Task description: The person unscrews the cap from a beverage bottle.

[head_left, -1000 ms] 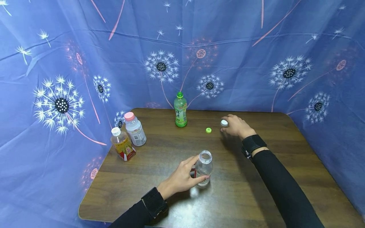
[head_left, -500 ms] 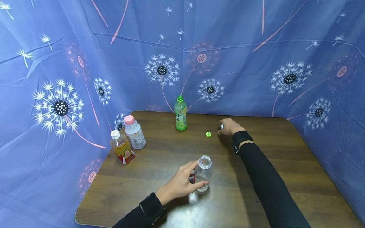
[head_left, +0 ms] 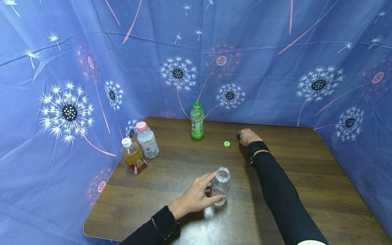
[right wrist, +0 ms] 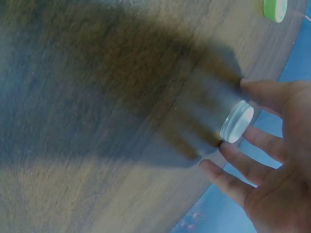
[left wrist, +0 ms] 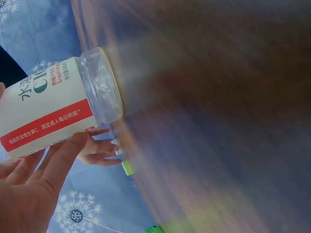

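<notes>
My left hand (head_left: 193, 194) grips a clear plastic bottle (head_left: 222, 185) that stands upright and uncapped near the front middle of the table. In the left wrist view the bottle's white-and-red label (left wrist: 46, 109) shows, with fingers (left wrist: 60, 162) along its side. Farther back and to the right, my right hand (head_left: 248, 136) reaches over a white screw cap (right wrist: 238, 122). The right wrist view has that cap at the table surface, with loosely spread fingers (right wrist: 248, 162) beside it and the thumb apart from it. Left of this hand lies a green cap (head_left: 226, 144).
An uncapped green bottle (head_left: 197, 123) stands near the back edge. At the left edge are a pink-capped bottle (head_left: 148, 141) and a white-capped bottle with a yellow-red label (head_left: 134, 158). A blue dandelion-print cloth (head_left: 260, 61) hangs behind the wooden table (head_left: 171, 207).
My right hand has moved slightly left with the white cap, closer to the green cap, and its fingers have loosened around it. My left hand stays on the clear bottle.
</notes>
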{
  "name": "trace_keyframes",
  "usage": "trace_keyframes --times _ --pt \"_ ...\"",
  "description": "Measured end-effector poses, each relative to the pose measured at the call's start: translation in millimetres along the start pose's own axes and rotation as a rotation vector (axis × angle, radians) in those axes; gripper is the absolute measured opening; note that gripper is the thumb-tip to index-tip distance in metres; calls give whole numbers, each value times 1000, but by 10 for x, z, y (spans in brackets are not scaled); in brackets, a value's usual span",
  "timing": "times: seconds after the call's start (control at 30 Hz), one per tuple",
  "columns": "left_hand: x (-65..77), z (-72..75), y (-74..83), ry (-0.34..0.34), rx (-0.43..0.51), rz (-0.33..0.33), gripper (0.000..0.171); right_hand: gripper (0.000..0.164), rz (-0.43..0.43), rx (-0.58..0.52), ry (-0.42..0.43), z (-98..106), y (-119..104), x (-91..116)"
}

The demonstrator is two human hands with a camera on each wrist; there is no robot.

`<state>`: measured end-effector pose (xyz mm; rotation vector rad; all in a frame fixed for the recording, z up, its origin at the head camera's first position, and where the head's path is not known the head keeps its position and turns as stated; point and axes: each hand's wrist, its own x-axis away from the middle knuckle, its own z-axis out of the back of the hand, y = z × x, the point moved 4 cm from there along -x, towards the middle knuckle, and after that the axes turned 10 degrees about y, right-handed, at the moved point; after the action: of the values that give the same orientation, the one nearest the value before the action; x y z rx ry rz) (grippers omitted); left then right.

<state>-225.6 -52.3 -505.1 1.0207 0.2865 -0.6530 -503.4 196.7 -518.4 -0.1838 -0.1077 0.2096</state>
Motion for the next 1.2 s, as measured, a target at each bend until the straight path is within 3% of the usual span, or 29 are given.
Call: trace_keyframes --times 0.43,0.63,0.8,1.2 --pt "-26 -40 -17 -4 -4 -31 75 40 59 23 134 25 177 113" --pt "-18 -26 -22 1 -3 -4 75 47 84 -3 208 140 135 243" --pt "7 -13 -37 10 -6 22 76 50 148 -16 301 267 25 448" --pt "-13 -9 -57 13 -14 23 77 35 383 -86 558 636 -275 1125"
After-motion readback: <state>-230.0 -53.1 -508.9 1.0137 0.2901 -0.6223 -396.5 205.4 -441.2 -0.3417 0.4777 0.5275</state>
